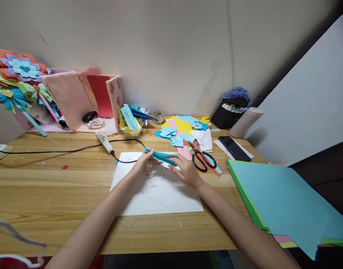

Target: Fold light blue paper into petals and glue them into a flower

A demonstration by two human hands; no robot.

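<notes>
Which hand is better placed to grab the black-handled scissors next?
Right. The right hand sits just beside the black-handled metal scissors, nothing between them. The left hand is farther off, across the folded teal paper strip both hands hold, nearer the white glue gun.

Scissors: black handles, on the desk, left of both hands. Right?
No, wrong side. The scissors lie right of the left hand and right hand, which pinch a teal paper; black handles, on the desk. Head view shows it.

bare forearms (104, 216), left hand (142, 166), right hand (188, 173)
</notes>
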